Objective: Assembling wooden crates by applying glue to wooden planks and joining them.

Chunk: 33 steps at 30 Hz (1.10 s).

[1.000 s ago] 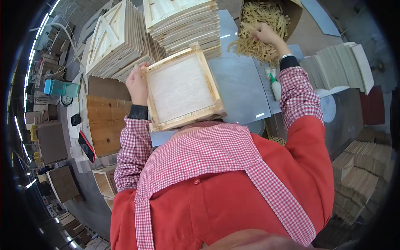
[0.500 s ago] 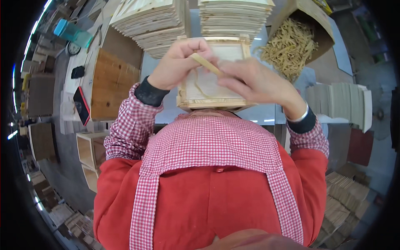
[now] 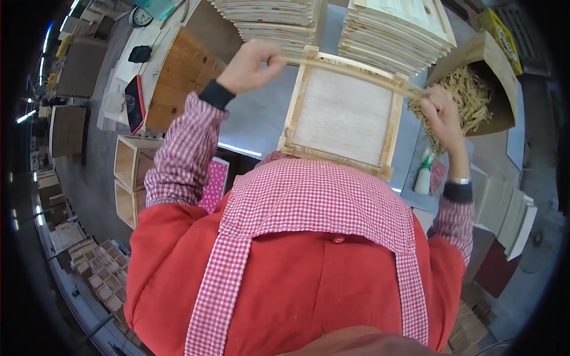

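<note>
Workshop floor [image 3: 113,196] and wooden goods curve round the rim of the head view, with two open wooden boxes [image 3: 139,169] low at the left. Blue-grey table surface [image 3: 255,121] lies beyond the checked apron [image 3: 320,196], and on it a square wooden frame [image 3: 389,127] sits right of centre, its near edge close to the apron; whether it lies quite flat is hard to tell. Behind it rise two stacks of similar wooden pieces [image 3: 273,26] [image 3: 395,35].

Clenched, the left hand [image 3: 252,66] hangs off the frame's far left corner, gripping one end of a tan band [image 3: 414,90]. The right hand [image 3: 442,113], past the far right corner, pinches the other end. Between them the band, blurred, appears drawn out along the far rail.

As for progress, the frame looks assembled: four rails enclose a pale panel [image 3: 344,113]. The band seems only partly placed, since both ends are in hand; none shows across the panel or near rail. Plenty more tan bands [image 3: 466,98] spill from a cardboard box [image 3: 503,101] beside the right hand, above a green-capped white bottle [image 3: 423,180].
</note>
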{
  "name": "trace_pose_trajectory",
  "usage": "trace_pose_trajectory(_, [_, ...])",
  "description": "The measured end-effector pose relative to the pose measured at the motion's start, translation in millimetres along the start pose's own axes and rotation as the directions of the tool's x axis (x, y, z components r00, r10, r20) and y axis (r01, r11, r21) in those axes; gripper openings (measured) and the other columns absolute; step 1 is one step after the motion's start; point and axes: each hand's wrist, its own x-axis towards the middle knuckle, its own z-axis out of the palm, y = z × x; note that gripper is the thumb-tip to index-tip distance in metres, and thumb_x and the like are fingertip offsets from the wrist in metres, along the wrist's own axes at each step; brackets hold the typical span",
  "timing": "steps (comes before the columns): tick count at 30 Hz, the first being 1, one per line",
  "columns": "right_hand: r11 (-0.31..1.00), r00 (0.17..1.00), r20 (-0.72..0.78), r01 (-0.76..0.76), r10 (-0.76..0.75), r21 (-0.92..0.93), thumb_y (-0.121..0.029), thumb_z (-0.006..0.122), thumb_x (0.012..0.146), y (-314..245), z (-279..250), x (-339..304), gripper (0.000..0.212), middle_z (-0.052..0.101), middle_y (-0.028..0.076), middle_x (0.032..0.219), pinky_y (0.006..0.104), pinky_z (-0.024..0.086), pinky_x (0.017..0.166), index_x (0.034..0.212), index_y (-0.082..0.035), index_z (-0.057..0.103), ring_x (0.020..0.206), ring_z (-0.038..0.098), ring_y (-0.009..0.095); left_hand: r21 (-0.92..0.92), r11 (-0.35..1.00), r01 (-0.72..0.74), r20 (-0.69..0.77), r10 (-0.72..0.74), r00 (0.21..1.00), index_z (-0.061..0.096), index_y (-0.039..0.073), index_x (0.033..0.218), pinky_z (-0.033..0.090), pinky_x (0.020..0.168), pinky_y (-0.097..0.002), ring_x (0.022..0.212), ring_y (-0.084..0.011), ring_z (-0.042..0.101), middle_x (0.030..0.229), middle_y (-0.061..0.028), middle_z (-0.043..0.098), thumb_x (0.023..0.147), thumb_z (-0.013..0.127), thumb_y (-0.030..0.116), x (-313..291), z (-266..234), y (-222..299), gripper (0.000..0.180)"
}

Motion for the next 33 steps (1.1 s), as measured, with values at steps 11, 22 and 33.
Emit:
trace_pose_trajectory(11, [0.976, 0.960, 0.258, -0.152, 0.107, 0.158, -0.015, 0.073, 0.067, -116.6, 8.3, -59.6, 0.035, 0.053, 0.008, 0.081, 0.0470, 0.036, 0.089, 0.069, -0.007, 0.040, 0.104, 0.056, 0.032, -0.112, 0.993, 0.024, 0.131, -0.009, 0.991, 0.052, 0.007, 0.086, 0.038, 0.101, -0.0456, 0.119, -0.0324, 0.053, 0.097, -0.0095, 0.060, 0.072, 0.075, 0.012, -82.5, 8.2, 85.0, 0.028])
trace_pose_trajectory(22, [0.968, 0.981, -0.157, 0.072, -0.112, -0.242, -0.006, 0.075, 0.071, -118.3, 52.0, -101.6, 0.019, 0.064, 0.011, 0.088, 0.0444, 0.042, 0.087, 0.070, -0.004, 0.056, 0.098, 0.062, 0.031, 0.344, 0.878, -0.332, 0.005, 0.352, 0.936, 0.059, 0.005, 0.088, 0.041, 0.100, -0.0471, 0.114, -0.0281, 0.058, 0.104, -0.0099, 0.064, 0.076, 0.074, 0.017, -114.2, 32.3, 71.1, 0.023])
trace_pose_trajectory(33, [0.944, 0.794, -0.548, -0.329, 0.265, -0.020, -0.007, 0.066, 0.085, -153.7, 97.4, -129.4, 0.014, 0.067, 0.014, 0.096, 0.0329, 0.049, 0.083, 0.095, 0.002, 0.065, 0.090, 0.064, 0.026, -0.231, 0.948, -0.220, -0.175, 0.182, 0.968, 0.058, -0.002, 0.122, 0.040, 0.101, -0.0415, 0.118, -0.0254, 0.056, 0.124, -0.0149, 0.060, 0.087, 0.062, 0.016, -95.7, 34.4, 41.0, 0.040])
